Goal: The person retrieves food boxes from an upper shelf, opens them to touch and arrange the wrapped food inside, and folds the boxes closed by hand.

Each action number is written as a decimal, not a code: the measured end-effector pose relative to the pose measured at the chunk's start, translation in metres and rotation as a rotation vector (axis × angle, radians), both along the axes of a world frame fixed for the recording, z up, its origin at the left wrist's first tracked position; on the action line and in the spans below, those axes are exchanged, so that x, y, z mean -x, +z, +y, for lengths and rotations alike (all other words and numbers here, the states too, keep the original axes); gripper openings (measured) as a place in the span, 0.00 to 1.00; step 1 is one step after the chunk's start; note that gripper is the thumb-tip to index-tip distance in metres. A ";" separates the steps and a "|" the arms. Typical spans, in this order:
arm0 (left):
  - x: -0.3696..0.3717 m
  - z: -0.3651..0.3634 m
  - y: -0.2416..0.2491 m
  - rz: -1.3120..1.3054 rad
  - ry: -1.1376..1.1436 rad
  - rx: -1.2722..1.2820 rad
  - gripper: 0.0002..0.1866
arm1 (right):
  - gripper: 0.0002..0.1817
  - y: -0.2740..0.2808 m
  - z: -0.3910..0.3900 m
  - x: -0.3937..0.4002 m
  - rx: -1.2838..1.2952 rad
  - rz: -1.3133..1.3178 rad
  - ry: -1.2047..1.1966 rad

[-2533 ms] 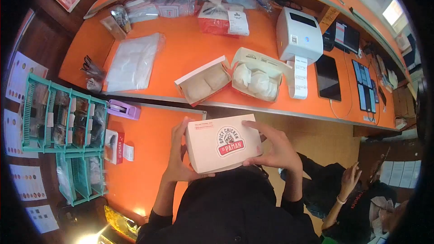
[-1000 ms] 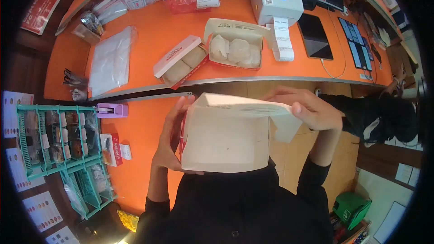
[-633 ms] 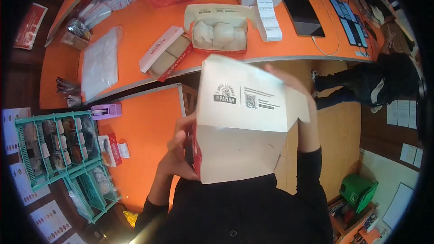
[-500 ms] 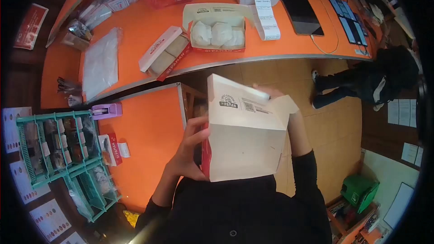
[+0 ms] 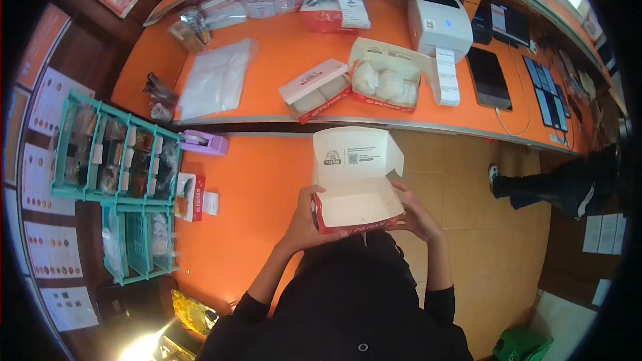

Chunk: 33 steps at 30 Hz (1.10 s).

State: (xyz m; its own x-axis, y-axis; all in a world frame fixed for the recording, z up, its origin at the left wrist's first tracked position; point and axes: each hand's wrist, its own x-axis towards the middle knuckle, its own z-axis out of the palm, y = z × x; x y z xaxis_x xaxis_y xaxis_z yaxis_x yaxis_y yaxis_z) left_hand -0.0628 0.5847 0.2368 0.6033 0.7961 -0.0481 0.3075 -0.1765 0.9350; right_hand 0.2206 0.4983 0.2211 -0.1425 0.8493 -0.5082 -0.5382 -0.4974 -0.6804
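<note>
An empty food box, red outside and white inside, is held in front of my body with its printed lid raised. My left hand grips the box's left side, and my right hand is wrapped round its right side. Beyond it on the orange counter stands an open food box with several white wrapped items in it. Touching its left side is another box with its lid partly raised, also filled with wrapped items.
On the counter are a label printer with a hanging paper strip, a tablet and a stack of clear plastic bags. To the left are a purple tape dispenser and a green rack. A person stands at the right.
The box in my hands has tilted and come lower, so its inside and red front now show. My right hand has moved to its right side. The view has shifted.
</note>
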 end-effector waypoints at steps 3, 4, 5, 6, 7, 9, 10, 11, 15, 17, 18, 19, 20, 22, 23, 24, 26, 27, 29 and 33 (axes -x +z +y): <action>0.016 -0.018 0.008 0.036 0.065 -0.232 0.56 | 0.32 0.012 0.017 0.040 -0.120 -0.340 0.079; 0.023 -0.024 0.011 0.026 0.076 -0.228 0.56 | 0.33 0.015 0.022 0.046 -0.223 -0.476 0.036; 0.032 -0.031 0.013 0.021 0.129 -0.352 0.57 | 0.33 0.004 0.028 0.045 -0.374 -0.594 0.052; 0.042 -0.040 0.014 0.020 0.185 -0.474 0.58 | 0.33 0.015 0.030 0.046 -0.371 -0.601 0.069; 0.054 -0.051 0.000 -0.024 0.196 -0.386 0.63 | 0.32 0.031 0.030 0.048 -0.248 -0.579 0.150; 0.069 -0.074 -0.013 0.044 0.208 -0.401 0.64 | 0.30 0.046 0.027 0.055 -0.246 -0.546 0.200; 0.076 -0.080 -0.017 0.114 0.204 -0.416 0.65 | 0.29 0.053 0.026 0.059 -0.245 -0.530 0.225; 0.072 -0.077 0.003 0.230 0.176 -0.522 0.65 | 0.33 0.058 0.026 0.059 -0.138 -0.579 0.343; 0.096 -0.089 -0.018 0.294 0.184 -0.376 0.59 | 0.23 0.048 0.013 0.061 -0.544 -0.424 0.331; 0.100 -0.076 -0.019 0.374 0.174 -0.666 0.55 | 0.23 0.039 0.009 0.065 -0.554 -0.518 0.257; 0.103 -0.078 -0.023 0.374 0.191 -0.671 0.55 | 0.24 0.039 0.009 0.068 -0.568 -0.605 0.181; 0.108 -0.081 -0.032 0.243 0.231 -0.403 0.52 | 0.26 0.042 0.006 0.069 -0.526 -0.735 0.066; 0.113 -0.084 -0.042 0.107 0.272 -0.138 0.49 | 0.26 0.058 0.004 0.075 -0.545 -0.727 0.088; 0.114 -0.091 -0.055 -0.069 0.380 -0.028 0.46 | 0.28 0.085 0.000 0.089 -0.763 -1.321 -0.332; 0.115 -0.094 -0.059 -0.117 0.443 0.045 0.45 | 0.28 0.087 0.001 0.098 -0.787 -1.303 -0.315; 0.117 -0.097 -0.063 -0.166 0.502 0.119 0.44 | 0.30 0.088 -0.001 0.109 -1.033 -1.485 -0.501; 0.125 -0.105 -0.088 -0.200 0.613 0.102 0.33 | 0.30 0.059 -0.006 0.119 -1.365 -1.604 -0.623; 0.132 -0.110 -0.120 -0.166 0.784 0.106 0.26 | 0.28 0.022 -0.007 0.120 -1.478 -1.664 -0.451; 0.145 -0.119 -0.165 -0.149 0.968 0.097 0.19 | 0.23 -0.037 -0.013 0.122 -1.710 -1.829 0.030; 0.174 -0.134 -0.204 -0.274 1.169 0.113 0.09 | 0.19 -0.052 -0.021 0.133 -1.451 -1.737 0.369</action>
